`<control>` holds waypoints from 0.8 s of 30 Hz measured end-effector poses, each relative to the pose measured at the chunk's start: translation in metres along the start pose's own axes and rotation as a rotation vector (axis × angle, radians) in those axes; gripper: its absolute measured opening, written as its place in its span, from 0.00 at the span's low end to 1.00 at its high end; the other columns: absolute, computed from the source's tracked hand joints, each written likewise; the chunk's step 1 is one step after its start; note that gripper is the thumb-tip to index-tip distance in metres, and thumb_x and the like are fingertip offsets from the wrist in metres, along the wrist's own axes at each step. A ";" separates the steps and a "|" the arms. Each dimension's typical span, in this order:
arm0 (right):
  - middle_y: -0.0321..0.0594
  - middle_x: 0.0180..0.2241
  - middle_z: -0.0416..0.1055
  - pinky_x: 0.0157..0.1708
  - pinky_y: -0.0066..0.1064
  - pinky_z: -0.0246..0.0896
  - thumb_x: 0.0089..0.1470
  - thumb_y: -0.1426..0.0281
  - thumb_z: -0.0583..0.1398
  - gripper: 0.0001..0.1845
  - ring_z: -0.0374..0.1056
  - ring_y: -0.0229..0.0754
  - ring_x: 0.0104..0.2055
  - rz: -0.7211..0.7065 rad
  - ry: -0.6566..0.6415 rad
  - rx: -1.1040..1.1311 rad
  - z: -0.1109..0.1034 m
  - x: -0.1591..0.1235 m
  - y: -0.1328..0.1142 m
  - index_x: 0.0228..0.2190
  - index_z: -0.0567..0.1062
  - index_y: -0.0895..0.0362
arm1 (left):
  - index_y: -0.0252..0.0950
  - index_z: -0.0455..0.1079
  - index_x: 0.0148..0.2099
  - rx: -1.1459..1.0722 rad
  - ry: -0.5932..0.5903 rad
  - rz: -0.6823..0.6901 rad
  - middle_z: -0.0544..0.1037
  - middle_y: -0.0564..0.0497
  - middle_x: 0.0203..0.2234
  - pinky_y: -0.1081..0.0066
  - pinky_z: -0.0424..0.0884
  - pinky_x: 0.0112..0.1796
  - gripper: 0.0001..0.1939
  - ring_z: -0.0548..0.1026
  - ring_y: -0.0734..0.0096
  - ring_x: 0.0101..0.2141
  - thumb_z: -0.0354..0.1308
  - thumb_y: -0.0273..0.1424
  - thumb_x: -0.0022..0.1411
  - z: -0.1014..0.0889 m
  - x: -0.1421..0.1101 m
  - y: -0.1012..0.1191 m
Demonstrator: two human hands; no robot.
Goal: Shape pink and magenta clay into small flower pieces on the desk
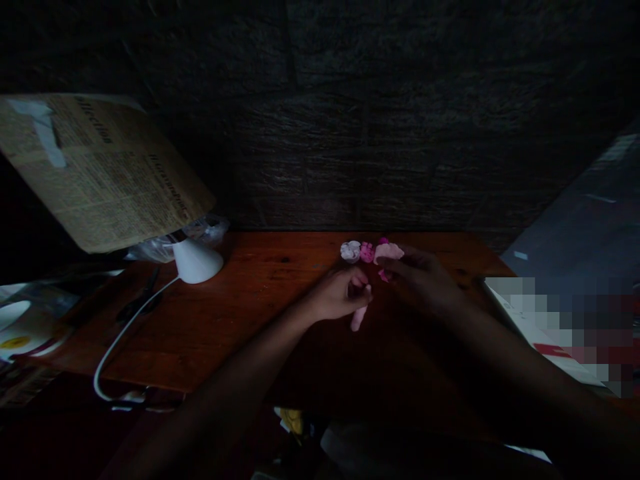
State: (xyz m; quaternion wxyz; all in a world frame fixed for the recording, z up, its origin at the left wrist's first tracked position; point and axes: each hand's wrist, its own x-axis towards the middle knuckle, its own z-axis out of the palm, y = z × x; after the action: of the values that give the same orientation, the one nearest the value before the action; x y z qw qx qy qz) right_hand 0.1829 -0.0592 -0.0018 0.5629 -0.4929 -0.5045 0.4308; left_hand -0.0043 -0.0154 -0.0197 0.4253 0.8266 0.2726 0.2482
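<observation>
My right hand (425,275) pinches a pale pink, ruffled petal-like piece (389,253) between thumb and fingers, above the table. Bright magenta bits (384,274) show around that piece. Close to its left are a pink flower-like piece (367,251) and a whitish ruffled one (351,251). My left hand (345,293) is closed, its fingers curled in and the thumb bent toward them. A pale pink strip (359,318) pokes out just below its fingertips; whether the fingers grip it or it lies on the wood is unclear in the dim light.
A white lamp base (197,261) under a newsprint shade (115,167) stands on the left of the wooden table (260,273), its white cord (110,350) hanging over the front edge. Dark scissors-like handles (137,303) and a white cup (23,330) are further left. Papers (520,320) lie right.
</observation>
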 end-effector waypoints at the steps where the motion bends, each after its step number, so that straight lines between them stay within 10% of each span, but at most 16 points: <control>1: 0.34 0.23 0.73 0.27 0.29 0.59 0.41 0.59 0.71 0.16 0.65 0.36 0.26 -0.007 0.003 0.012 -0.001 0.000 0.001 0.30 0.79 0.57 | 0.34 0.70 0.39 -0.106 0.001 0.012 0.78 0.49 0.32 0.71 0.68 0.36 0.08 0.74 0.73 0.32 0.62 0.32 0.58 0.001 0.001 -0.001; 11: 0.37 0.26 0.75 0.27 0.30 0.62 0.40 0.59 0.71 0.18 0.67 0.37 0.26 0.021 0.074 0.062 -0.003 0.002 -0.002 0.33 0.80 0.56 | 0.37 0.72 0.45 -0.818 0.157 -0.077 0.77 0.49 0.39 0.65 0.75 0.39 0.19 0.79 0.69 0.34 0.69 0.39 0.53 -0.005 0.008 0.005; 24: 0.36 0.32 0.77 0.30 0.29 0.62 0.42 0.60 0.71 0.18 0.66 0.35 0.28 0.029 0.054 0.040 -0.005 0.000 -0.001 0.36 0.81 0.53 | 0.36 0.78 0.43 -0.624 0.263 -0.034 0.79 0.47 0.41 0.76 0.66 0.30 0.18 0.73 0.76 0.33 0.68 0.40 0.53 -0.005 0.011 0.005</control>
State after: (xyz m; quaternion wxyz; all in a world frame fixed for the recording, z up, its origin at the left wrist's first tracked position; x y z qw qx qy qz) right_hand 0.1877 -0.0596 -0.0004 0.5798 -0.5003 -0.4732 0.4355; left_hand 0.0017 -0.0075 -0.0110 0.6230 0.6127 0.2500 0.4171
